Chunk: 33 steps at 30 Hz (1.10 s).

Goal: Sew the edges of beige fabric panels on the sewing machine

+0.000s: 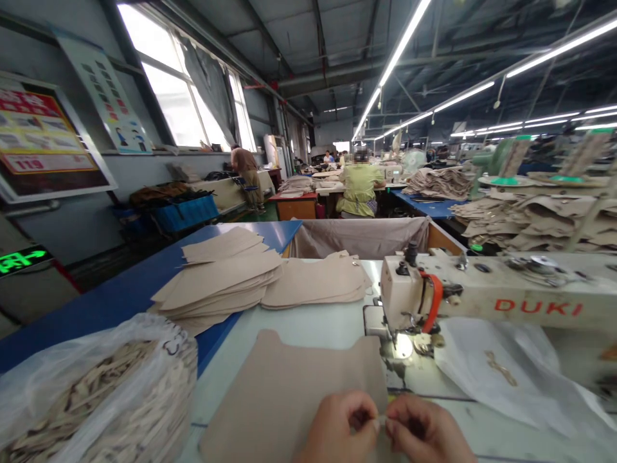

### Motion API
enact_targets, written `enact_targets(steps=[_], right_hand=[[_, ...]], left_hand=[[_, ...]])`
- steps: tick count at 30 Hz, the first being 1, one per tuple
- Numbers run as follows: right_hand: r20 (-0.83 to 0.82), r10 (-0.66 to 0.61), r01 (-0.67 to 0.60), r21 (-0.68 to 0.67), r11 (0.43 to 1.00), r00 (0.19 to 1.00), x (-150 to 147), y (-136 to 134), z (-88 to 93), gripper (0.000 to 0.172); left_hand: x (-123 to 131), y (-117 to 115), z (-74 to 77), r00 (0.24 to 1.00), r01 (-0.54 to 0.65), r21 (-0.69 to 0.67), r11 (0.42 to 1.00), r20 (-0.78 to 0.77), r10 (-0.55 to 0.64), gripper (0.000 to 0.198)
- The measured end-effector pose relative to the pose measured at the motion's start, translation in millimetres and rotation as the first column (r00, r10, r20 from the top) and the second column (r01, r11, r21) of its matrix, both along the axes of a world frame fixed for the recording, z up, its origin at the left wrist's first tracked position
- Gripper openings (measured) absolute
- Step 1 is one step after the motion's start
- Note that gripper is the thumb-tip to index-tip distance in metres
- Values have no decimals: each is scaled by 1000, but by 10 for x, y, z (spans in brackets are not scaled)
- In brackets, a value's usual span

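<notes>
My left hand (343, 426) and my right hand (425, 429) are close together at the lower middle, both closed in a pinch. Between their fingertips is a tiny pale thing, too small to name. Under and beside my left hand lies a beige fabric panel (294, 379), flat on the pale table, with a notched far edge. Its right edge runs close to the sewing machine (414, 289), whose needle area is lit. Part of the panel is hidden behind my left hand.
Stacked beige panels (216, 283) lie at the back left, and more panels (315, 280) beside them. A plastic bag (164, 379) of fabric strips stands at left. White sheeting (511, 366) lies under the machine arm. A person (359, 186) sits further back.
</notes>
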State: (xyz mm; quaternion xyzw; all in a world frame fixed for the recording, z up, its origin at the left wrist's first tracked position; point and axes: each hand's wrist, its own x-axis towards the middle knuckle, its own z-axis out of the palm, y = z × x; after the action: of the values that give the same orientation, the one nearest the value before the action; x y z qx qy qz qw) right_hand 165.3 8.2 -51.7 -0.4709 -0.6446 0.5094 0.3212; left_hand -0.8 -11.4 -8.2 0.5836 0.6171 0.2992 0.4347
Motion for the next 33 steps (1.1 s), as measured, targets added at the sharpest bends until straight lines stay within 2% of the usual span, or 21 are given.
enact_targets(steps=[2,6,9,12,14,18,27,33], right_hand=[[-24,-8,7,-27,1000,1000,-23,-14,70,18],[-93,-30,18,-129,991,995,-1,14,190,10],[-142,-104,76,-189,979,984,68,92,217,8],[-137,-142,107,-237,966,980,137,219,203,5],[-107,-168,132,-281,951,980,159,319,197,5],[-40,-181,155,-353,923,983,105,515,224,11],[86,-110,137,-431,892,990,-120,776,252,22],[127,-68,118,-450,885,990,-115,815,305,26]], left_hand=[[-5,-1,-5,1000,26,-9,1000,12,-26,13],[-88,120,95,986,169,-12,986,10,-169,15],[-185,341,115,971,203,169,964,-162,-176,22],[-246,554,-42,892,327,362,873,-423,-158,32],[-250,620,-200,822,419,372,828,-542,-172,39],[-211,564,-431,733,497,378,781,-665,-144,44],[-209,434,-552,703,537,530,656,-712,0,41],[-135,527,-450,781,500,642,581,-624,17,30]])
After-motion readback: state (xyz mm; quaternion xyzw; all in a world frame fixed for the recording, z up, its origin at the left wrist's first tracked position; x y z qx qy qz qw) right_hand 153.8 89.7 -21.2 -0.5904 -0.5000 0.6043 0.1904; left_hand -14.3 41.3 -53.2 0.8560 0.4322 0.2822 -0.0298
